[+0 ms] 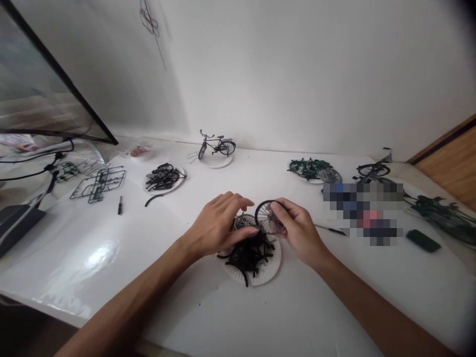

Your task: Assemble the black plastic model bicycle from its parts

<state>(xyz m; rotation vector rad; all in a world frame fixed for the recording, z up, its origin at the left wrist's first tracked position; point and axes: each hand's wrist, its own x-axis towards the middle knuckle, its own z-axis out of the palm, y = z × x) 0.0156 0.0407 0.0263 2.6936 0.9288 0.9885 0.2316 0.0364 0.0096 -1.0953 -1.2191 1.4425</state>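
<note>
Between the thumb and fingers of my right hand (297,225) is a small model bicycle wheel (265,218) with a black tyre and thin spokes. My left hand (225,220) is beside it, thumb and fingers spread apart, the thumb tip close to the wheel's left rim. Whether that thumb touches the wheel I cannot tell. Beneath both hands sits a white paper plate (273,270) heaped with black model bicycle parts (247,255). Another spoked wheel (243,223) shows on the heap, partly hidden by my left hand.
An assembled model bicycle (217,146) stands at the back. Plates of black parts (163,177) and green parts (310,168) flank it. Green sprue frames (98,184) and a screwdriver (120,205) lie left, under a monitor (48,74). A pixelated patch, green case (423,240) and more bicycles are right.
</note>
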